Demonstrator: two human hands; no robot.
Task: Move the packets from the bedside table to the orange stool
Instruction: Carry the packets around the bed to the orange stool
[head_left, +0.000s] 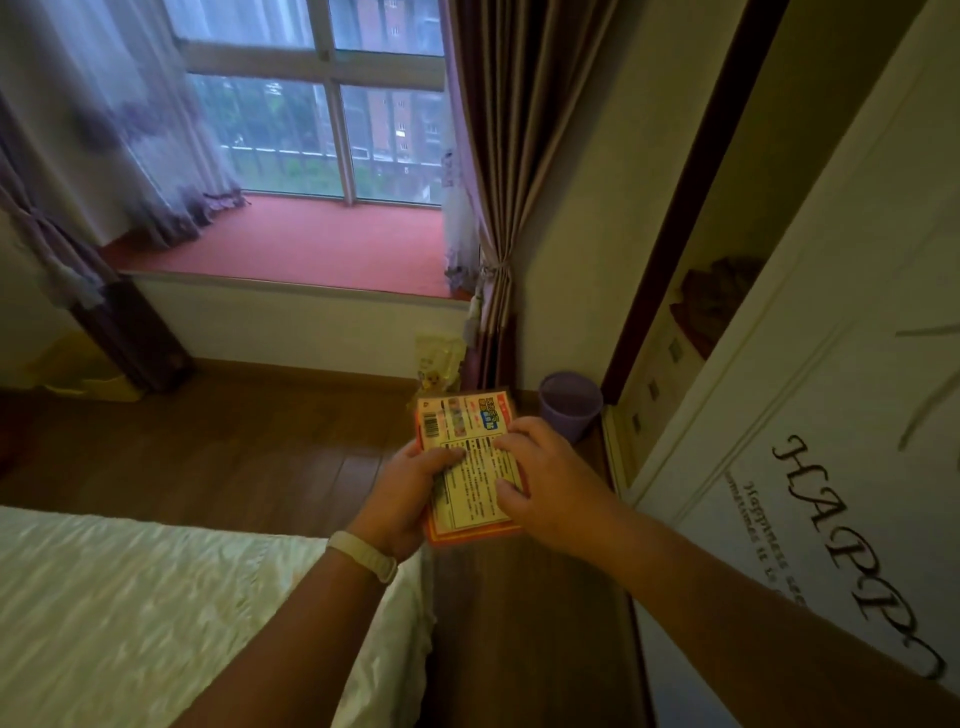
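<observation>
Pale bedding (156, 597) lies leftmost. The left hand (402, 499) and right hand (545, 483) both clasp the packets (467, 457), held in the air above the wooden floor (208, 441). Pickup looks done; neither bedside table nor stool shows, so placing remains.

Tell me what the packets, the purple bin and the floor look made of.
Packets, held in both hands: probably glossy printed plastic film or coated card; the orange edges shine slightly.
Purple bin: likely moulded plastic, smooth and evenly coloured.
Floor: wood or wood-look laminate; plank seams, slight sheen.
</observation>
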